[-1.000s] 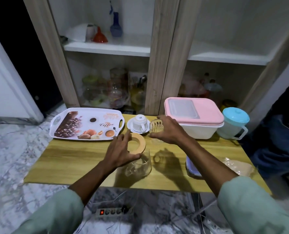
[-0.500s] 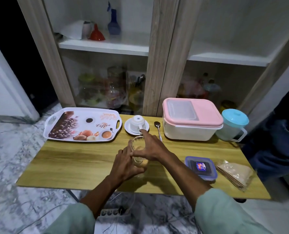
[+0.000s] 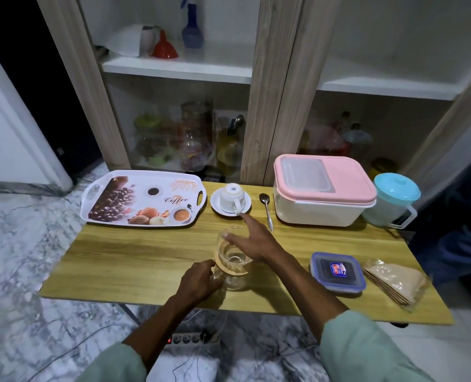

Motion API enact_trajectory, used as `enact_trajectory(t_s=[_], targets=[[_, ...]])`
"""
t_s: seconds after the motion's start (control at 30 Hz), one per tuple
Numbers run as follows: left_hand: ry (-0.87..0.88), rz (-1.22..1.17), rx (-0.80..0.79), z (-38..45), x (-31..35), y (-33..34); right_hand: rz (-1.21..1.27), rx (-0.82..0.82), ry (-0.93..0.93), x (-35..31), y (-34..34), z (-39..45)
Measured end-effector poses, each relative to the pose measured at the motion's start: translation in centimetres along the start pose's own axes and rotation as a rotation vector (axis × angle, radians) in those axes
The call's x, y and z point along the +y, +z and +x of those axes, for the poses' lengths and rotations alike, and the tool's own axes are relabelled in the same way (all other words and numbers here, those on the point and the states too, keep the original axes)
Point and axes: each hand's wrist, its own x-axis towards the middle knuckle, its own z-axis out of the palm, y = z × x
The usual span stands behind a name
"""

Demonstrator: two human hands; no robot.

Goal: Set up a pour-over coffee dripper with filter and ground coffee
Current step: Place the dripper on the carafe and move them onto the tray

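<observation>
A person in pale green sleeves works at a low wooden table (image 3: 146, 260), both forearms reaching in from the near edge. The left hand (image 3: 198, 279) curls its fingers round the near side of a clear glass server (image 3: 233, 279) standing near the table's front, gripping it at about the handle. On top of the server sits a glass pour-over dripper (image 3: 230, 244) on a round wooden collar (image 3: 223, 267), upright over the server's mouth. The right hand (image 3: 252, 241) rests against the dripper's right side with its fingers straight and spread, the index finger pointing away toward the cup; it curls round nothing. To the right, near the front edge, lie a small blue-lidded container (image 3: 337, 272) with dark contents and, just beside it, a clear packet of brown paper filters (image 3: 394, 279). Farther back, a metal spoon (image 3: 266, 209) lies between a white saucer (image 3: 216, 206) carrying an upturned white cup (image 3: 231, 198) and a large white storage box (image 3: 322, 209) with a pink lid. A printed coffee-themed tray (image 3: 143, 197) occupies the far left corner, and a jug with a turquoise lid (image 3: 394, 199) stands at the far right. Behind the table rises a shelving unit (image 3: 259, 106) holding jars, a red funnel (image 3: 164, 46) and a blue bottle (image 3: 191, 31).
</observation>
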Motion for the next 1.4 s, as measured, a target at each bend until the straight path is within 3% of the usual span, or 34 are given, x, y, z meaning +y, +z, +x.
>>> enact_trajectory(t_s=[0.07, 0.17, 0.33, 0.67, 0.87, 1.1, 1.4], targets=[[-0.015, -0.034, -0.004, 0.0, 0.2, -0.1, 0.130, 0.028, 0.112, 0.4, -0.6, 0.7], [-0.008, -0.082, 0.003, 0.2, 0.2, -0.3, 0.219, -0.059, 0.233, 1.1, -1.0, 1.5], [-0.020, -0.165, 0.035, 0.2, -0.1, -0.4, 0.176, -0.102, 0.333, 2.2, -0.1, 2.8], [-0.031, -0.156, 0.226, 2.9, -4.6, -9.2, 0.300, -0.133, 0.175, -6.1, 2.2, 9.1], [-0.001, -0.089, 0.292, 8.5, -9.9, -17.8, 0.338, -0.019, 0.078, -13.1, 4.8, 16.0], [0.105, -0.009, 0.310, 15.7, -17.2, -24.2, 0.378, 0.115, 0.122, -18.8, 9.2, 22.6], [0.217, -0.053, 0.281, 21.8, -22.2, -24.3, 0.365, 0.199, 0.248, -19.9, 12.3, 26.7]])
